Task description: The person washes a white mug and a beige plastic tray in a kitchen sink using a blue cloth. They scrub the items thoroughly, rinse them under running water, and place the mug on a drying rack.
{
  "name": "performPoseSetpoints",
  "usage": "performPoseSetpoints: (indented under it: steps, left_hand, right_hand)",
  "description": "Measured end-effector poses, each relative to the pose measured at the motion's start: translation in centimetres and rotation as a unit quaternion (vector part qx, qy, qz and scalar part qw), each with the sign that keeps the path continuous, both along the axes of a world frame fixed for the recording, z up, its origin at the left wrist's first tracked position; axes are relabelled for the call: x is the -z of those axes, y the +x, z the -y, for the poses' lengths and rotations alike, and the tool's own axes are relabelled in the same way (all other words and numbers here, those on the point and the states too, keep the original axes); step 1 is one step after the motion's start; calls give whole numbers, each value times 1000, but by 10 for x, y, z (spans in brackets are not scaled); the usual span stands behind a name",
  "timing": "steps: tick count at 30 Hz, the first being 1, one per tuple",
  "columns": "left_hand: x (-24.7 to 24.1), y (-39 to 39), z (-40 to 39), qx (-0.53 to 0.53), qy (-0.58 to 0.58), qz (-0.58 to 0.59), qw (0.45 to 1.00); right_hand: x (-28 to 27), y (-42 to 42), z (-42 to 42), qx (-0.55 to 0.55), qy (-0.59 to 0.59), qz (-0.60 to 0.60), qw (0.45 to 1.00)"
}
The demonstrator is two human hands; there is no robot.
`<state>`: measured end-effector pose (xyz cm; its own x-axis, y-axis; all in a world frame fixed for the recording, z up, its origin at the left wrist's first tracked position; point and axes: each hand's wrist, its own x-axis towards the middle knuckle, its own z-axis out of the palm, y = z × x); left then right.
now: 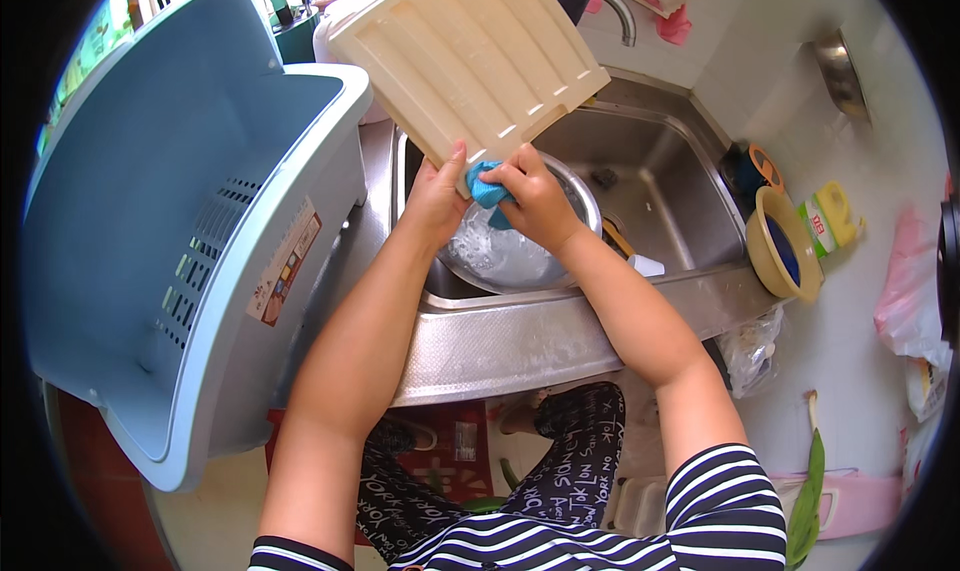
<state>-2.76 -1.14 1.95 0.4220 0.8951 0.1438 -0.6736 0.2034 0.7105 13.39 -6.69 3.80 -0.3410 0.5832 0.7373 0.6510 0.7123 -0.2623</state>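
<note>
A cream plastic panel with long ridges [465, 60] is held tilted over the sink. My left hand [439, 199] grips its near left corner, the thumb lying on the ridged face. Bunched in my right hand [536, 196] is a blue cloth [487, 184], pressed against the panel's near edge close to my left thumb. Below both hands a round metal basin [517, 263] with water in it stands in the stainless steel sink [652, 173]. My right hand hides part of the basin.
A large blue plastic bin [150, 196] lies on its side at the left. A curved metal tap [621, 19] rises behind the panel. On the right are a yellow bowl [765, 263] and a yellow-green bottle [829, 222]. A wooden-handled tool [616, 237] lies in the sink.
</note>
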Motion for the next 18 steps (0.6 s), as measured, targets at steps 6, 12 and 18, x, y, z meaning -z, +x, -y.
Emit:
performPoseSetpoints:
  steps: [6,12,18]
  left_hand:
    - [-11,3,11,-5,14,-26,1000]
    - [-9,7,13,9,1,20,1000]
    - [-6,1,3,1,29,15,999]
  right_hand:
    - [-11,27,-11,145,65,-134,978]
    - [-3,26,-11,128,107,-129,977]
    - [-1,31,-9,70,-113,-4,991]
